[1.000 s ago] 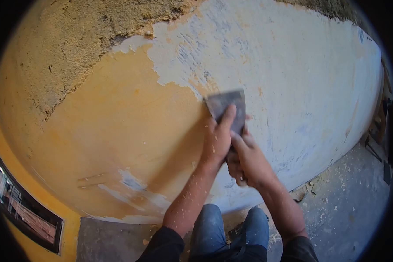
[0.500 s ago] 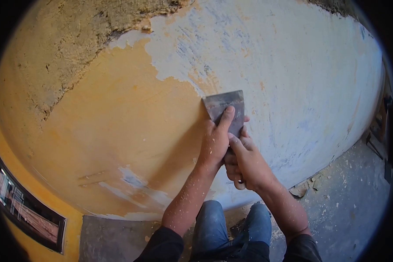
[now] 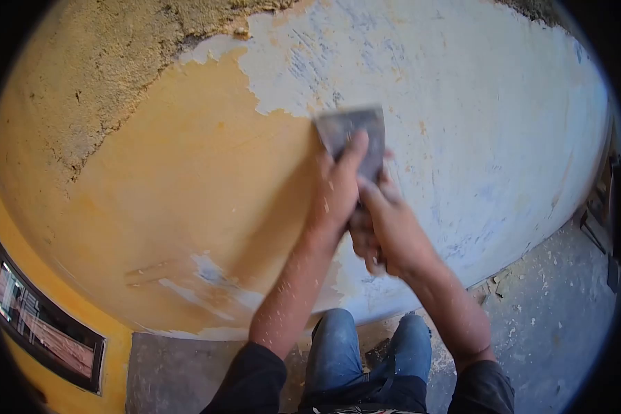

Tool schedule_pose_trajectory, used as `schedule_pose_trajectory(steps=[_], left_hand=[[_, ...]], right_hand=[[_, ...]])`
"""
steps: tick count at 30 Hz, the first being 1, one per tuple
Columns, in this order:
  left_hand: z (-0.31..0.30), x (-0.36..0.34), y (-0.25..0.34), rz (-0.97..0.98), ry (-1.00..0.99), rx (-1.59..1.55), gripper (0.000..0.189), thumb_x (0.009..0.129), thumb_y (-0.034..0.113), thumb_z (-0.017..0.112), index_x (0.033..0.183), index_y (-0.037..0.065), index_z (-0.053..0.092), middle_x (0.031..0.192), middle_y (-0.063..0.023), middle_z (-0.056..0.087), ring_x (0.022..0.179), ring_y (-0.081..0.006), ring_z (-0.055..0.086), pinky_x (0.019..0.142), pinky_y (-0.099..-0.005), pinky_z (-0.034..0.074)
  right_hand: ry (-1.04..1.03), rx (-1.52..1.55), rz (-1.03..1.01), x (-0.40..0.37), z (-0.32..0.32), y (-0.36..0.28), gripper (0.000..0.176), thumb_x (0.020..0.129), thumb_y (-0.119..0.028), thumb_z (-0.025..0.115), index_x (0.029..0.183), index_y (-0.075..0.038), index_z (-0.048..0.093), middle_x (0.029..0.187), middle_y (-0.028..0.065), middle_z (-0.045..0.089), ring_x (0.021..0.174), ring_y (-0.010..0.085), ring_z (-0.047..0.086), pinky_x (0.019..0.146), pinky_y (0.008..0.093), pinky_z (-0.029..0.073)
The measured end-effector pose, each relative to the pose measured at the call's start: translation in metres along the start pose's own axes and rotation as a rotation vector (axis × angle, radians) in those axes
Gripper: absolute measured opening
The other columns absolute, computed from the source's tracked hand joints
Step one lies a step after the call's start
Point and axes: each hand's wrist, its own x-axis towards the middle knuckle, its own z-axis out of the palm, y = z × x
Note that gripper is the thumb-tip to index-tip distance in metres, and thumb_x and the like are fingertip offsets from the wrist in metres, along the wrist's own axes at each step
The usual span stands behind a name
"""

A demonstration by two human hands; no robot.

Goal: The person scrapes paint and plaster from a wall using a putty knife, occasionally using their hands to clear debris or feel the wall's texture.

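Observation:
A broad, grey metal scraper point(image 3: 352, 123) is held up against the wall, its wide blade edge pointing upward. My left hand point(image 3: 334, 186) is closed around it, with the thumb laid along the blade face. Lower down, my right hand point(image 3: 386, 224) wraps the handle, which the fingers mostly hide. Yellow paint point(image 3: 186, 165) covers the wall left of the blade. To the right lies a pale, stripped surface point(image 3: 483, 124) with faint bluish and orange streaks. The blade sits near the border between the two. Both hands and the blade are slightly blurred. Pale flecks dot my forearms.
Rough bare plaster point(image 3: 117, 62) shows at the upper left. A dark-framed window point(image 3: 93, 345) is at the lower left. Paint chips lie on the grey floor point(image 3: 538, 310) along the wall's foot. Dark objects point(image 3: 617, 214) stand at the right edge.
Both hands and the scraper have moved up the wall. The grip looks the same, and the view has shifted slightly.

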Motion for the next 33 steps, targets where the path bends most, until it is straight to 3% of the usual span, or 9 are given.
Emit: schedule_pose_trajectory(steps=[6,7,9,15,21,23,25,28,33], left_hand=[[-0.003,0.006,0.022,-0.098,-0.08,-0.074,0.035,0.099,0.034,0.054,0.109,0.0,0.06,0.082,-0.0118,0.066,0.064,-0.017,0.062,0.059,-0.0331,0.053],[-0.002,0.006,0.016,-0.093,-0.088,-0.073,0.035,0.099,0.034,0.054,0.109,0.0,0.06,0.082,-0.0118,0.066,0.064,-0.017,0.062,0.059,-0.0331,0.053],[0.004,-0.003,-0.001,0.0,0.022,-0.089,0.041,0.099,0.037,0.052,0.102,-0.002,0.063,0.074,-0.0094,0.064,0.062,-0.0168,0.061,0.058,-0.0319,0.053],[-0.006,0.0,0.006,-0.046,-0.012,-0.024,0.039,0.099,0.037,0.053,0.105,0.0,0.063,0.08,-0.0101,0.066,0.064,-0.0161,0.061,0.059,-0.031,0.052],[-0.006,0.019,0.019,0.028,0.002,0.022,0.043,0.098,0.04,0.053,0.099,0.0,0.067,0.077,-0.0098,0.065,0.065,-0.0169,0.062,0.06,-0.0314,0.053],[-0.004,0.012,0.008,-0.015,-0.009,0.022,0.043,0.098,0.041,0.053,0.1,0.0,0.067,0.078,-0.0094,0.066,0.066,-0.0166,0.062,0.061,-0.0309,0.053],[0.0,0.01,0.0,-0.028,-0.048,0.029,0.043,0.098,0.042,0.053,0.101,0.001,0.068,0.081,-0.0085,0.067,0.068,-0.016,0.063,0.062,-0.03,0.053],[-0.008,-0.055,-0.096,-0.179,-0.12,-0.107,0.044,0.099,0.036,0.055,0.127,0.002,0.053,0.11,-0.0128,0.068,0.084,-0.0191,0.067,0.073,-0.0322,0.056],[-0.084,-0.187,-0.21,-0.661,-0.23,-0.328,0.046,0.103,0.036,0.047,0.132,0.0,0.048,0.119,-0.0132,0.063,0.108,-0.0244,0.064,0.091,-0.0365,0.054]], right_hand=[[-0.085,-0.003,0.017,0.008,0.003,-0.024,0.022,0.103,-0.033,0.043,0.12,-0.024,0.035,0.058,-0.0062,0.03,0.039,0.0052,0.028,0.032,0.0228,0.02],[-0.084,-0.003,0.008,0.008,0.003,-0.021,0.022,0.103,-0.033,0.043,0.12,-0.024,0.035,0.058,-0.0062,0.03,0.039,0.0052,0.028,0.032,0.0228,0.02],[0.026,-0.069,-0.064,-0.001,0.006,-0.006,0.034,0.103,-0.034,0.041,0.077,-0.014,0.031,0.057,-0.0044,0.029,0.041,0.0077,0.03,0.035,0.0249,0.024],[-0.144,-0.091,-0.022,-0.002,0.008,-0.029,0.027,0.102,-0.033,0.041,0.086,-0.012,0.037,0.057,-0.0031,0.033,0.041,0.0081,0.03,0.034,0.0261,0.028],[0.021,-0.102,-0.218,0.014,0.021,-0.025,0.022,0.103,-0.032,0.041,0.093,-0.011,0.041,0.057,-0.0022,0.036,0.039,0.0094,0.035,0.032,0.027,0.028],[-0.098,-0.101,0.003,0.012,0.009,-0.037,0.021,0.103,-0.031,0.041,0.104,-0.01,0.04,0.056,0.0005,0.041,0.038,0.0114,0.041,0.032,0.0279,0.033],[-0.017,-0.089,-0.255,0.004,-0.001,-0.006,0.026,0.103,-0.031,0.041,0.115,-0.008,0.04,0.055,0.0019,0.044,0.037,0.0125,0.042,0.032,0.0279,0.033],[0.021,-0.123,-0.111,-0.035,-0.061,0.077,0.035,0.104,-0.036,0.042,0.126,-0.008,0.04,0.057,-0.0008,0.045,0.035,0.0108,0.04,0.033,0.0261,0.032],[0.164,-0.319,0.236,-0.121,-0.17,0.193,0.028,0.103,-0.034,0.046,0.117,-0.01,0.048,0.059,0.0008,0.049,0.045,0.0134,0.051,0.041,0.0277,0.038]])
